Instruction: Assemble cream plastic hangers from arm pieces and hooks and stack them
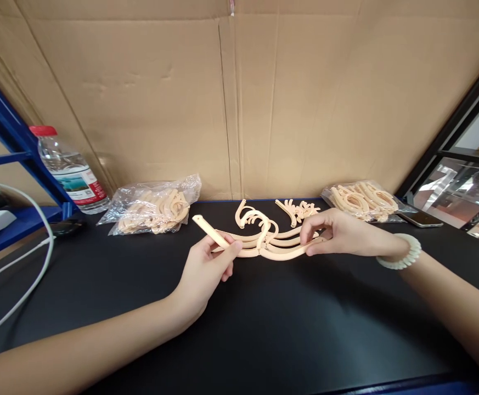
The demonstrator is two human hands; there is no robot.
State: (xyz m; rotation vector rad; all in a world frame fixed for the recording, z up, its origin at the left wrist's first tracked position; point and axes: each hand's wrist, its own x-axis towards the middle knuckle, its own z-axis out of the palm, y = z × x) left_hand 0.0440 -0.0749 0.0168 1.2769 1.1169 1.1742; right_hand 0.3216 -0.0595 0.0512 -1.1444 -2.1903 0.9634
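Several beige plastic clothes hangers (282, 255) are bunched together in the middle of the black table, their curved hooks pointing away from me. My left hand (210, 260) is closed around the left arms of the bunch. From its fingers a straight beige bar (208, 230) slants up to the left, with a small hole near its end. The fingertips of my right hand (325, 233) pinch the right end of the front hanger. Just behind the bunch lie loose beige pieces (299, 211), some small and hook-shaped. The left hand's fingers hide part of what it grips.
A clear bag of beige parts (152, 208) lies back left, and another filled bag (360, 200) back right, beside a phone (422, 218). A water bottle (74, 175) stands at the left near a white cable (44, 263). Cardboard (161, 99) walls off the back.
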